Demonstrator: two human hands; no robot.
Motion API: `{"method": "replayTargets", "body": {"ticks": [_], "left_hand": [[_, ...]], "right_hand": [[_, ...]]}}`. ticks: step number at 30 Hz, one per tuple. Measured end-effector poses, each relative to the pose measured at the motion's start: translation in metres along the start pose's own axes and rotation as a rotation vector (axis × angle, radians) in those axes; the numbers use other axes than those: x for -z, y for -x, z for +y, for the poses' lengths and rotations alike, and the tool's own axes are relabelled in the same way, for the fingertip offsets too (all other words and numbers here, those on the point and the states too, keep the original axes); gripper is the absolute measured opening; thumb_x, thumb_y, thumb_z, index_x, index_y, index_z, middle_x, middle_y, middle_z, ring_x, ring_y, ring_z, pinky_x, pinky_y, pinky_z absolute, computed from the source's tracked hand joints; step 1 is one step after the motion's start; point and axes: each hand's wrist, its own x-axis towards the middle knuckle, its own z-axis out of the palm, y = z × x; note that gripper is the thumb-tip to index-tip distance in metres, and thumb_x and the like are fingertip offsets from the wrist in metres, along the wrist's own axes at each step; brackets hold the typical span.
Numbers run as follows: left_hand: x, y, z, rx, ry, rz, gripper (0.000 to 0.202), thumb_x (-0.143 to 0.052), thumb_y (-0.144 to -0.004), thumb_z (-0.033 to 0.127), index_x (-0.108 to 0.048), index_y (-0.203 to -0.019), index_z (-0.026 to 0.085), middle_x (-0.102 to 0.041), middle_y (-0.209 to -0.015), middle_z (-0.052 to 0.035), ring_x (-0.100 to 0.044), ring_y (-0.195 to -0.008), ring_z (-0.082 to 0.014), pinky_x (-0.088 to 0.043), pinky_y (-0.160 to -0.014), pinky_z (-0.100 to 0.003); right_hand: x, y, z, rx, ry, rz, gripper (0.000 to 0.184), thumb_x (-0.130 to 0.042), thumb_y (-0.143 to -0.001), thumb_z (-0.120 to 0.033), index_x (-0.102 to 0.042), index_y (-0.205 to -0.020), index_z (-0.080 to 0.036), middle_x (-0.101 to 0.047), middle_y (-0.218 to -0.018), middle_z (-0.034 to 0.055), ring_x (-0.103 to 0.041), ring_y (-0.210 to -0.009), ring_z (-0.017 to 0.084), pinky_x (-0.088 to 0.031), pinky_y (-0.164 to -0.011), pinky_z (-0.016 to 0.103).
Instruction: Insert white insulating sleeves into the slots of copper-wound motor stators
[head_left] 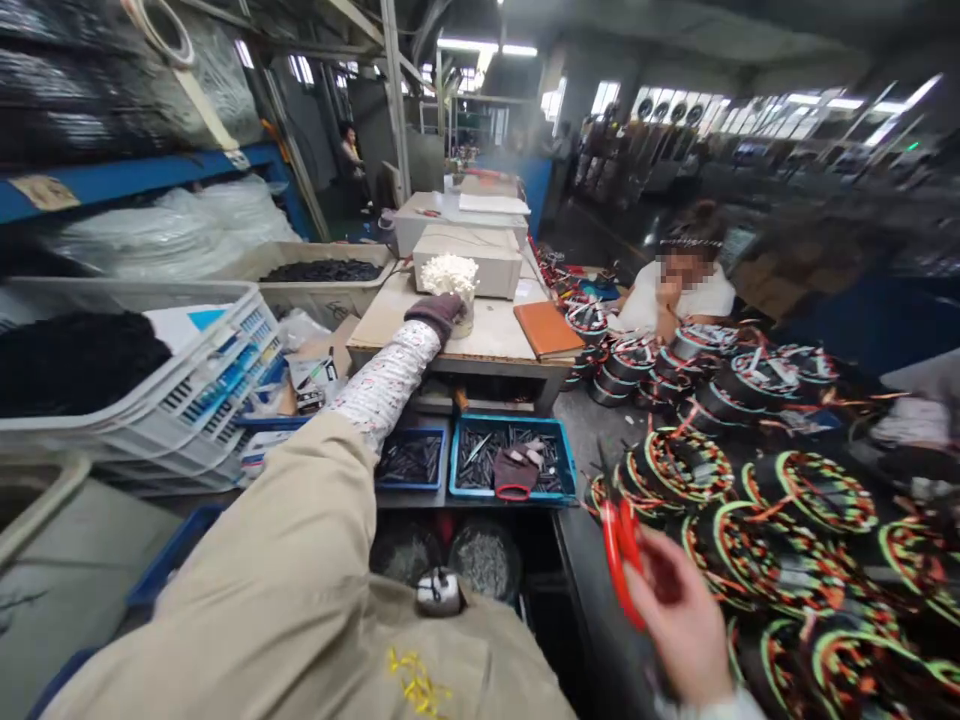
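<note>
My left hand (pixel 438 312), in a dark glove, is stretched out to the bench and closed round the side of a clear jar (pixel 466 318). White pieces (pixel 448 272) are heaped above the jar's rim; its far side is hidden. In my bare right hand (pixel 682 605) are scissors (pixel 619 560) with red handles, their dark blades pointing up and away. Beside that hand stand several black wound coils (pixel 780 545) with green and orange wires. A spare dark glove (pixel 516 470) lies on black tubes in a blue tray (pixel 454 482).
An orange notebook (pixel 549 330) lies on the bench beside a pale box (pixel 469 262). Another blue tray (pixel 409 458) holds dark pieces. White crates (pixel 217 385) stand at left. Across the coils sits a co-worker (pixel 679 285). Yellow bits (pixel 414 682) lie on my clothing.
</note>
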Motion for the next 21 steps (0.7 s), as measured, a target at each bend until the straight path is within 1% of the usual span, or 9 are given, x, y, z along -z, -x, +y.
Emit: {"method": "replayTargets", "body": {"ticks": [4, 7, 9, 11, 14, 16, 19, 20, 21], "left_hand": [[0.007, 0.017, -0.009, 0.008, 0.045, -0.024, 0.036, -0.058, -0.097, 0.017, -0.059, -0.131, 0.007, -0.059, -0.137, -0.0137, -0.060, -0.125, -0.0271, -0.044, -0.110, -0.043], [-0.001, 0.055, -0.020, 0.072, 0.115, 0.085, 0.042, -0.051, -0.104, 0.028, -0.049, -0.141, 0.009, -0.049, -0.145, -0.0121, -0.055, -0.131, -0.0295, -0.041, -0.114, -0.052], [-0.017, 0.093, -0.022, 0.077, 0.189, 0.129, 0.041, -0.053, -0.104, 0.036, -0.053, -0.138, 0.013, -0.058, -0.135, -0.0080, -0.059, -0.126, -0.0245, -0.045, -0.113, -0.044], [-0.037, 0.135, -0.015, 0.032, 0.273, 0.085, 0.035, -0.061, -0.100, 0.036, -0.062, -0.129, 0.016, -0.066, -0.122, -0.0044, -0.063, -0.118, -0.0193, -0.049, -0.108, -0.034], [-0.071, 0.185, 0.015, -0.028, 0.370, -0.100, 0.036, -0.067, -0.095, 0.039, -0.066, -0.125, 0.019, -0.069, -0.121, -0.0052, -0.064, -0.118, -0.0203, -0.049, -0.107, -0.032], [-0.093, 0.203, 0.043, -0.060, 0.364, -0.276, 0.054, -0.071, -0.091, 0.050, -0.062, -0.134, 0.020, -0.067, -0.125, -0.0079, -0.063, -0.119, -0.0234, -0.049, -0.107, -0.034], [-0.124, 0.203, 0.085, -0.171, 0.313, -0.490, 0.067, -0.070, -0.087, 0.061, -0.058, -0.141, 0.022, -0.064, -0.130, -0.0119, -0.059, -0.125, -0.0303, -0.048, -0.108, -0.043], [-0.132, 0.198, 0.096, -0.198, 0.297, -0.534, 0.065, -0.069, -0.088, 0.059, -0.059, -0.139, 0.020, -0.063, -0.130, -0.0132, -0.059, -0.125, -0.0314, -0.049, -0.108, -0.045], [-0.138, 0.192, 0.104, -0.217, 0.286, -0.563, 0.060, -0.069, -0.090, 0.055, -0.061, -0.136, 0.018, -0.063, -0.130, -0.0140, -0.060, -0.123, -0.0311, -0.050, -0.106, -0.047]], "right_hand": [[-0.064, -0.114, -0.073, 0.274, 0.053, -0.116, 0.032, -0.070, -0.073, -0.036, -0.070, -0.097, -0.015, -0.074, -0.093, 0.0090, -0.069, -0.076, 0.018, -0.062, -0.074, 0.034], [-0.116, -0.186, -0.110, 0.294, 0.285, -0.206, 0.026, -0.071, -0.071, -0.014, -0.071, -0.096, -0.006, -0.073, -0.089, 0.0070, -0.069, -0.080, 0.015, -0.057, -0.080, 0.029], [-0.150, -0.220, -0.125, 0.239, 0.443, -0.252, 0.029, -0.067, -0.075, -0.013, -0.070, -0.099, 0.003, -0.073, -0.093, 0.0099, -0.069, -0.092, 0.017, -0.053, -0.089, 0.030], [-0.182, -0.245, -0.135, 0.175, 0.516, -0.310, 0.034, -0.064, -0.079, -0.017, -0.068, -0.101, 0.009, -0.073, -0.105, 0.0130, -0.067, -0.108, 0.022, -0.048, -0.096, 0.033], [-0.218, -0.266, -0.142, 0.113, 0.583, -0.364, 0.041, -0.066, -0.078, -0.019, -0.066, -0.104, 0.012, -0.069, -0.116, 0.0157, -0.060, -0.125, 0.027, -0.043, -0.105, 0.036], [-0.231, -0.265, -0.146, 0.126, 0.538, -0.347, 0.045, -0.064, -0.081, -0.017, -0.063, -0.116, 0.012, -0.067, -0.124, 0.0155, -0.056, -0.130, 0.026, -0.039, -0.109, 0.036], [-0.228, -0.236, -0.146, 0.249, 0.352, -0.278, 0.044, -0.057, -0.090, -0.012, -0.056, -0.132, 0.004, -0.062, -0.135, 0.0113, -0.054, -0.131, 0.016, -0.037, -0.115, 0.030], [-0.220, -0.218, -0.142, 0.294, 0.306, -0.260, 0.041, -0.054, -0.093, -0.013, -0.057, -0.132, 0.000, -0.062, -0.134, 0.0088, -0.056, -0.127, 0.011, -0.038, -0.114, 0.025], [-0.210, -0.197, -0.135, 0.360, 0.207, -0.290, 0.038, -0.055, -0.092, -0.010, -0.058, -0.129, -0.001, -0.063, -0.134, 0.0105, -0.055, -0.126, 0.011, -0.039, -0.115, 0.026]]}}
